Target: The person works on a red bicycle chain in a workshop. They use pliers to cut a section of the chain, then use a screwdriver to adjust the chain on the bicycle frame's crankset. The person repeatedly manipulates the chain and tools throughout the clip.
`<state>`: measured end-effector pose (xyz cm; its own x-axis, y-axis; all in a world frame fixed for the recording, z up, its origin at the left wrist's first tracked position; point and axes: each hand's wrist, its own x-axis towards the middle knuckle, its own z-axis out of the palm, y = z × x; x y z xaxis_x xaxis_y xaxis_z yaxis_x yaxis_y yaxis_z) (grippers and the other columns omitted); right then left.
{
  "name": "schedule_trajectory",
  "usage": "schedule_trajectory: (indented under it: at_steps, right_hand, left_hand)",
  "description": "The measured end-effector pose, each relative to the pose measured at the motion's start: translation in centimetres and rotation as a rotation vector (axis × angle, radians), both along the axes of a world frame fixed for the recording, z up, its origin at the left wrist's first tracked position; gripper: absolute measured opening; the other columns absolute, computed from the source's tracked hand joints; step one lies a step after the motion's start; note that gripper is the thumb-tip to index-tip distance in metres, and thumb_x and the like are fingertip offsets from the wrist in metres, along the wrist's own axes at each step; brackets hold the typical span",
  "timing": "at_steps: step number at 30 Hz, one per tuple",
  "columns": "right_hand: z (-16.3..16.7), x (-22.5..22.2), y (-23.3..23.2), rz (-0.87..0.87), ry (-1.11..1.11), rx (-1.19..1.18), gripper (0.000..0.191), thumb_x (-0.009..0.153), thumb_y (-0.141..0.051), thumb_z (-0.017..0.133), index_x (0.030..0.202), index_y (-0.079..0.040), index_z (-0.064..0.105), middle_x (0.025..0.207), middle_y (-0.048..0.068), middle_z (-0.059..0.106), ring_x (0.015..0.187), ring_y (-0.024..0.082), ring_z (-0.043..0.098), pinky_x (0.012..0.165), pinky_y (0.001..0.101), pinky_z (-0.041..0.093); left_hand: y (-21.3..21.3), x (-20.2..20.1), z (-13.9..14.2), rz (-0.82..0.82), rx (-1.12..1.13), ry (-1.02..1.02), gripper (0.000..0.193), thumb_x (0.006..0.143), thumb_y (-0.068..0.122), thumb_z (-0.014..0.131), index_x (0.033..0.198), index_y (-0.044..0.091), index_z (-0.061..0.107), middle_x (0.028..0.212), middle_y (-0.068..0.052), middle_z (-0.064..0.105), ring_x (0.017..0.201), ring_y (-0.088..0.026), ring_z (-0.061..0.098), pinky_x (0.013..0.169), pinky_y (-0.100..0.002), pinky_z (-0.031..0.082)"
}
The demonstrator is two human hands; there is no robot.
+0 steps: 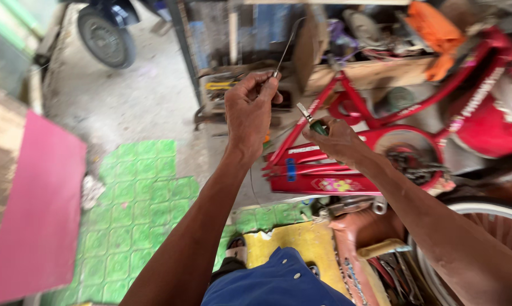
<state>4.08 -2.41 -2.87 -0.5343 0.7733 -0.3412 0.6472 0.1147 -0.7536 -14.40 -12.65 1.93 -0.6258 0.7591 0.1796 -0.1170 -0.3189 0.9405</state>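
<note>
The left hand (249, 110) is being held raised in front of the person, with the fingers curled closed and the thumb and forefinger pinching a thin, stiff grey metal cable (284, 48). The cable is rising from the fingertips and curving up and to the right, in front of the cluttered wooden workbench (375, 72). A thin dark line is also running down below the left wrist; whether it is the same cable cannot be determined.

The right hand (336, 140) is positioned just beside the left hand, slightly lower and to its right. It is closed in a fist around a small hand tool with a green handle and a short silver metal tip (311, 120). The tip is pointing up and to the left, towards the left hand, without touching it.

Behind both hands, a red child's bicycle frame (352, 170) is lying on its side, with its chain and sprocket (412, 161) showing to the right of the right hand. A white-walled bicycle tyre (483, 221) is lying at the lower right. Green patterned floor tiles (137, 198) are covering the ground below the left forearm, and a pink flat board (37, 209) is standing at the left edge.
</note>
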Motion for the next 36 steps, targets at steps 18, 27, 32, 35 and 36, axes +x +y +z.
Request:
schedule_trajectory:
  at_steps: [18, 27, 32, 35, 36]
  right_hand:
    - [-10.9, -22.0, -4.1, 0.323, -0.6, 0.032, 0.077, 0.075, -0.051, 0.079, 0.122, 0.009, 0.066, 0.111, 0.024, 0.075, 0.1, 0.038, 0.077, 0.075, 0.0473, 0.06]
    - [-14.3, -24.3, -6.5, 0.132, -0.61, -0.042, 0.104, 0.084, -0.035, 0.079, 0.155, 0.007, 0.016, 0.142, 0.033, 0.05, 0.122, 0.042, 0.063, 0.086, 0.0465, 0.061]
    - [-13.1, -24.2, -4.7, 0.316, -0.47, 0.299, 0.082, 0.092, -0.048, 0.071, 0.143, 0.009, 0.042, 0.131, 0.03, 0.062, 0.121, 0.042, 0.062, 0.097, 0.0471, 0.052]
    - [-8.6, -23.2, -3.0, -0.052, 0.218, -0.082, 0.041, 0.102, -0.044, 0.057, 0.122, -0.01, 0.068, 0.11, 0.013, 0.071, 0.102, 0.03, 0.068, 0.085, 0.0472, 0.055]
    - [-6.6, -22.0, -2.4, -0.134, 0.612, -0.465, 0.037, 0.102, -0.043, 0.057, 0.115, -0.01, 0.068, 0.1, 0.005, 0.07, 0.09, 0.021, 0.069, 0.077, 0.0432, 0.056]
  left_hand:
    - [-5.8, -10.2, -3.9, 0.196, -0.081, 0.027, 0.021, 0.096, 0.014, 0.071, 0.11, 0.0, 0.077, 0.076, -0.002, 0.072, 0.065, -0.006, 0.063, 0.058, -0.023, 0.049]
    - [-6.9, -12.6, -4.6, 0.166, -0.213, 0.041, 0.021, 0.095, 0.019, 0.071, 0.107, 0.003, 0.079, 0.073, -0.001, 0.07, 0.064, -0.006, 0.063, 0.058, -0.024, 0.051]
    - [-6.1, -13.2, -5.1, 0.17, -0.251, 0.047, 0.019, 0.093, 0.017, 0.071, 0.103, 0.003, 0.08, 0.071, -0.001, 0.07, 0.062, -0.006, 0.062, 0.057, -0.024, 0.049]
    - [-5.1, -13.2, -5.2, 0.137, -0.173, 0.031, 0.019, 0.093, 0.015, 0.071, 0.101, 0.001, 0.08, 0.072, -0.001, 0.07, 0.063, -0.006, 0.06, 0.059, -0.024, 0.049]
    - [-4.7, -13.1, -5.2, 0.111, -0.128, 0.012, 0.018, 0.094, 0.015, 0.071, 0.101, 0.0, 0.08, 0.073, -0.001, 0.07, 0.064, -0.006, 0.06, 0.06, -0.024, 0.049]
